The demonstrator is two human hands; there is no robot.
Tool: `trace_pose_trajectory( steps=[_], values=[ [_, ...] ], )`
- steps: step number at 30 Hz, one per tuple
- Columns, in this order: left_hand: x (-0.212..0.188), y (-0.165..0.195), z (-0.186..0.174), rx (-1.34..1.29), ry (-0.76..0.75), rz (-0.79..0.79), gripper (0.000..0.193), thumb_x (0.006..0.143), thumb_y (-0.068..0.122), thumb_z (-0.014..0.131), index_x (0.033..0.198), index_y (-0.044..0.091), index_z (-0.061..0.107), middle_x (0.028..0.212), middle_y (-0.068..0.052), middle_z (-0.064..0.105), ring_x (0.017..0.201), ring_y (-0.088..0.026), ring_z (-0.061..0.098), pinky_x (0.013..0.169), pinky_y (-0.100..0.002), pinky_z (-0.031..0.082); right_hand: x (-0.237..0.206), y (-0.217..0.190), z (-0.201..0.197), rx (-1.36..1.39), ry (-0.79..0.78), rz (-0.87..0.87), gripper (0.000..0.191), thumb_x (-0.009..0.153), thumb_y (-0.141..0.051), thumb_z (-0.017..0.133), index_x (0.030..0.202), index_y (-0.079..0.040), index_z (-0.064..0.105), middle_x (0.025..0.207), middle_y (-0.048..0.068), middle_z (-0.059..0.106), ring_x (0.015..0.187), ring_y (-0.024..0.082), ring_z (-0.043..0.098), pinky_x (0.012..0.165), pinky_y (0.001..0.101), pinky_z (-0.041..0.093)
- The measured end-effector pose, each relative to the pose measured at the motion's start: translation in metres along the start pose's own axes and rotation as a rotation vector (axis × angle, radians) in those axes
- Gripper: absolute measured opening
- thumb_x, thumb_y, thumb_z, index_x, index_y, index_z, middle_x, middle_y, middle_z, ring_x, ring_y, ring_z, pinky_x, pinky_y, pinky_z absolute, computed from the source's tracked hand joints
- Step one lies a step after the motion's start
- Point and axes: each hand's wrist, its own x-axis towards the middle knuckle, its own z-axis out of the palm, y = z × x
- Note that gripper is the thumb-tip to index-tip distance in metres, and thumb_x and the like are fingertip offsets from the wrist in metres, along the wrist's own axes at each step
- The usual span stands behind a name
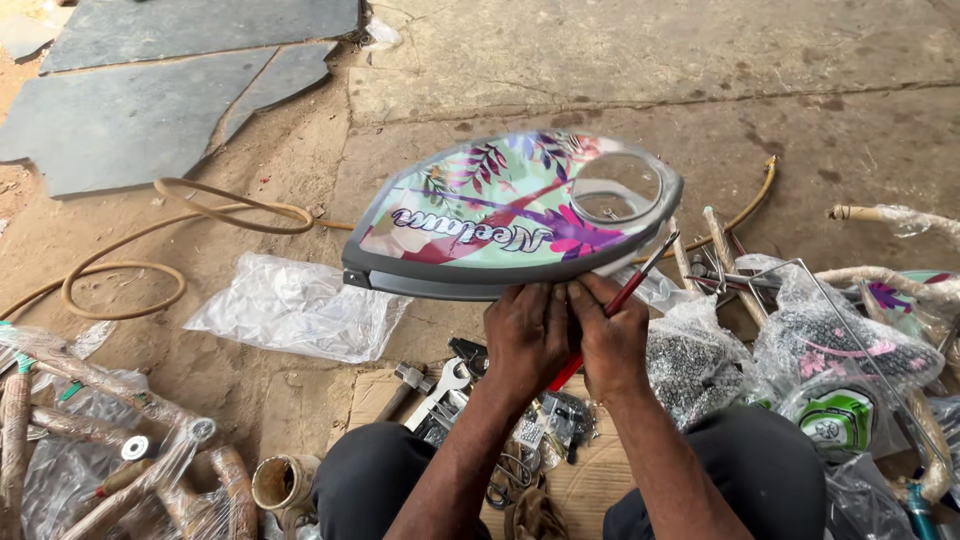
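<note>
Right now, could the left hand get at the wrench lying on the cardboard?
Probably yes: the wrench lies uncovered just below the left hand, but that hand is busy steadying the floral cover.

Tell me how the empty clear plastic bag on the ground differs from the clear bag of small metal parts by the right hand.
The empty bag lies flat and crumpled left of the hands; the filled bag bulges beside the right hand. The empty bag looks pale; the filled bag looks dark grey from its contents. Both are transparent plastic.
</note>
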Motion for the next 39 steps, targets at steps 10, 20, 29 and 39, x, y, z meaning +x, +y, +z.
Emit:
trace_pose_trajectory(
  steps=[10, 20, 29, 39],
  values=[
    [-0.021, -0.051, 0.030, -0.040, 0.029, -0.200, 0.015, 0.097, 0.009, 0.063, 0.088, -0.002, 0.069, 0.080, -0.019, 0.069, 0.071, -0.034, 0.068, 0.066, -0.043, 0.053, 0.026, 0.060, -0.001, -0.258, 0.056, -0.052, 0.018, 0.096, -0.011, 0.068, 0.103, 0.001, 0.078, 0.081, 0.004, 0.070, 0.071, 0.008, 0.058, 0.062, 0.0246, 0.047],
    [-0.090, -0.162, 0.016, -0.379, 0.098, -1.054, 0.030, 0.102, 0.013, 0.055, 0.087, -0.010, 0.068, 0.065, -0.012, 0.065, 0.058, -0.022, 0.074, 0.045, -0.032, 0.055, 0.001, 0.212, -0.103, -0.150, 0.516, 0.264, 0.013, 0.102, -0.015, 0.058, 0.106, -0.005, 0.065, 0.076, 0.004, 0.060, 0.046, 0.015, 0.051, 0.041, 0.0370, 0.043],
    [-0.119, -0.205, 0.013, -0.362, 0.153, -1.237, 0.018, 0.096, 0.001, 0.055, 0.093, -0.014, 0.062, 0.081, -0.015, 0.066, 0.060, -0.029, 0.074, 0.050, -0.037, 0.061, -0.011, 0.269, -0.142, -1.110, 0.153, 0.650, 0.018, 0.077, -0.022, 0.083, 0.095, -0.019, 0.082, 0.098, 0.014, 0.078, 0.093, 0.029, 0.075, 0.084, 0.0411, 0.058],
    [-0.121, -0.227, 0.006, -0.475, 0.125, -1.486, 0.029, 0.099, 0.010, 0.058, 0.114, -0.015, 0.061, 0.091, -0.020, 0.069, 0.060, -0.030, 0.073, 0.051, -0.037, 0.061, 0.012, 0.301, -0.092, -1.307, 0.048, 0.594, 0.015, 0.089, -0.024, 0.070, 0.099, -0.015, 0.078, 0.097, 0.017, 0.075, 0.096, 0.039, 0.070, 0.082, 0.0512, 0.054]
  ],
)
